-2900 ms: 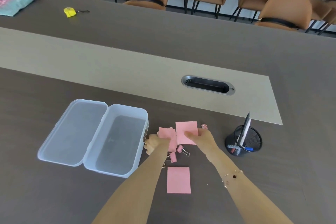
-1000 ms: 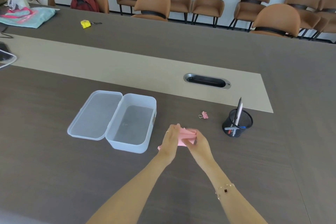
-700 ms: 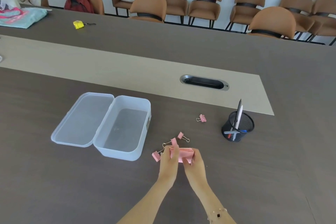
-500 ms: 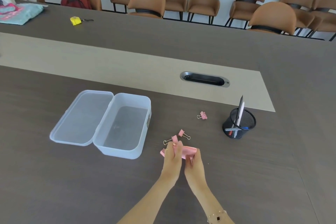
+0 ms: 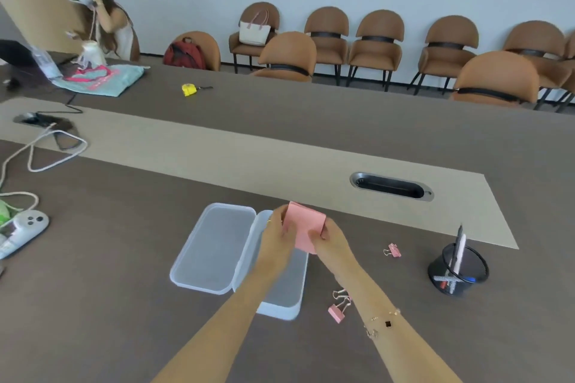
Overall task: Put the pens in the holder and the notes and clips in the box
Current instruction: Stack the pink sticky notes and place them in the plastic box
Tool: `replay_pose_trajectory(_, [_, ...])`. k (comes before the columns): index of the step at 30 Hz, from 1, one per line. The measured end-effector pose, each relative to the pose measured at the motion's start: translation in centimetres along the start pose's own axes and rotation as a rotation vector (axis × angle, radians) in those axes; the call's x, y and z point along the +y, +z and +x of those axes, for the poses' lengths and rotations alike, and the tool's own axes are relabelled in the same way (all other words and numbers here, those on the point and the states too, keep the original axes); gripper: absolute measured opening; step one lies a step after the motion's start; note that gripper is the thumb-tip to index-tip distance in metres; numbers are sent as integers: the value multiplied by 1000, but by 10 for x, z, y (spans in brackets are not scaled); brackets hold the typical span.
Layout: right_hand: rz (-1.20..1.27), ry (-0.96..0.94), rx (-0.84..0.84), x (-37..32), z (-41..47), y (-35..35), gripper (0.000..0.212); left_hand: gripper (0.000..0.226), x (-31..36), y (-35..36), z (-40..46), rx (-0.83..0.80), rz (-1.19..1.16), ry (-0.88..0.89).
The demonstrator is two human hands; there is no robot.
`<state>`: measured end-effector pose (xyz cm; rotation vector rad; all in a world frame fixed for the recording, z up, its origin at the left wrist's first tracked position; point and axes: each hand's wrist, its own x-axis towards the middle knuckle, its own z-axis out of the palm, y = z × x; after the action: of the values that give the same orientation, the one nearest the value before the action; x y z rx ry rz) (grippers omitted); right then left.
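Both hands hold a stack of pink notes [image 5: 304,228] above the clear plastic box [image 5: 281,305], whose lid [image 5: 214,247] lies open to the left. My left hand [image 5: 275,239] grips the stack's left edge and my right hand [image 5: 331,241] its right edge. Pink binder clips [image 5: 337,308] lie on the table just right of the box, partly behind my right forearm. Another pink clip [image 5: 392,250] lies further right. The black mesh holder [image 5: 457,272] at the right has pens [image 5: 458,248] standing in it.
A cable slot [image 5: 391,187] sits in the beige strip beyond the box. At the left edge lie a white cord [image 5: 37,152] and a game controller [image 5: 26,227]. A yellow tape measure [image 5: 188,89] and a person with a cloth sit far left. Chairs line the far side.
Both hands gathered the pink notes into one stack, lifted it off the table and carried it left and forward over the open box. The clips stayed on the table.
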<state>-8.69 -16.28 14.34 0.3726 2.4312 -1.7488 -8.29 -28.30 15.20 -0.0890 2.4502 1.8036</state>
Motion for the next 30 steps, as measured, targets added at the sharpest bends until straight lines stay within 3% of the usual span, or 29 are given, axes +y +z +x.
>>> replay_pose_trajectory(5, [114,414,13,-17,42,77,18,56,-15,-65,47,-37,311,-182])
replay_pose_trajectory(8, [6,487,57,2,59,101,19,47,-38,-82,69,-110,311,-174])
replay_pose_trajectory(12, [-15,551,52,27,79,127,30,42,-64,-88,84,-338,295,-147])
replay_pose_trajectory(18, [-1,563,65,33,92,143,12,44,-85,-95,102,-352,197,-95])
replay_pose_trajectory(22, [-217,449,53,38,86,139,42,40,-82,-92,102,-333,172,-74])
replay_pose_trajectory(24, [-360,327,39,25,80,126,38,42,-77,-85,99,-308,184,-66])
replay_pose_trajectory(26, [-354,158,65,11,76,101,33,43,-69,-73,95,-275,203,-36])
replay_pose_trajectory(30, [-395,-16,256,2,72,16,30,39,-37,-31,83,-255,235,96])
